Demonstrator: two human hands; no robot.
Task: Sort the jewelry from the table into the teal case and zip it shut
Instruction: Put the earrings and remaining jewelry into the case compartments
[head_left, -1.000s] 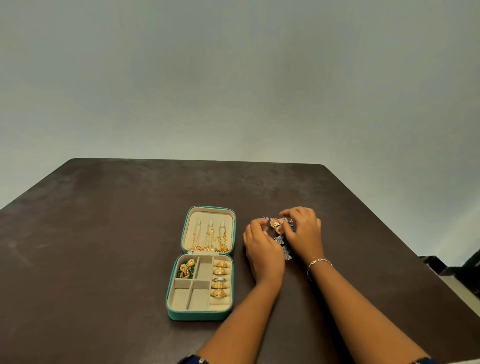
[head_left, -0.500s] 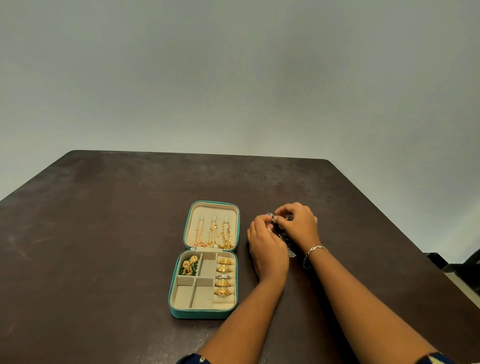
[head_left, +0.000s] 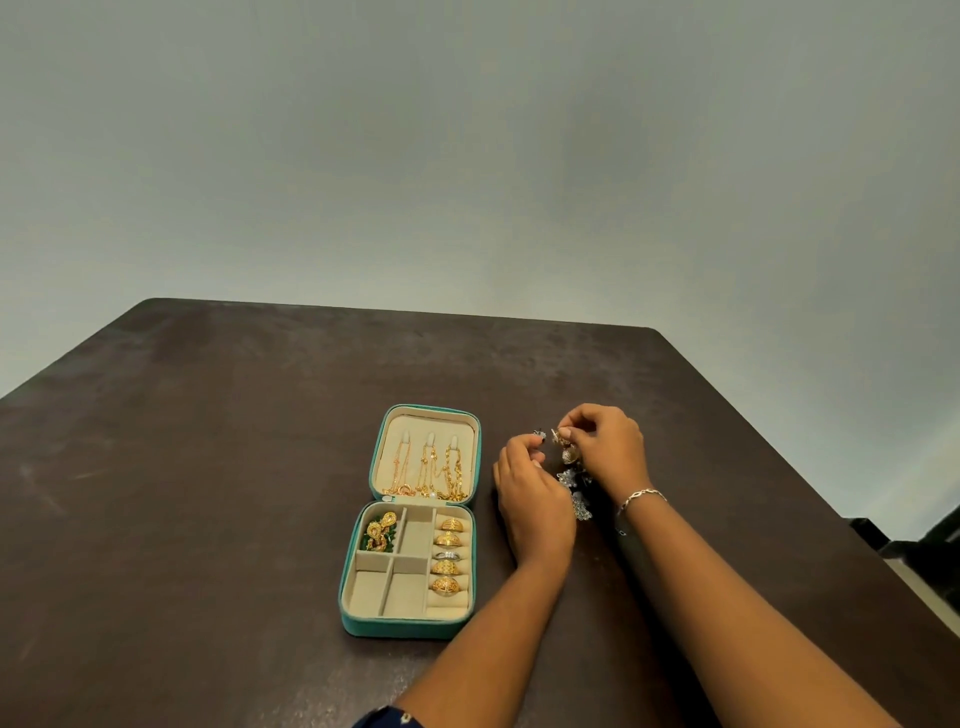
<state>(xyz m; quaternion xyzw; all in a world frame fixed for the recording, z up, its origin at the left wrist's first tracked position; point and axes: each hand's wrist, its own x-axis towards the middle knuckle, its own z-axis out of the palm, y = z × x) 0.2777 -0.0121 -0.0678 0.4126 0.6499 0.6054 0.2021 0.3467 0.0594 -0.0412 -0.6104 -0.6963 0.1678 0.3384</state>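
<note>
- My right hand (head_left: 605, 449) pinches a gold dangling earring (head_left: 567, 453) in its fingers (head_left: 571, 431), just right of the open teal zip case (head_left: 410, 626) on the dark desk (head_left: 208, 467).
- My left hand (head_left: 535, 499) curls beside it; whether it holds anything, I cannot tell.

You have nothing to read here: no lettering, label, brand mark or number can be made out on the teal case (head_left: 400, 627) or on anything beside it
</note>
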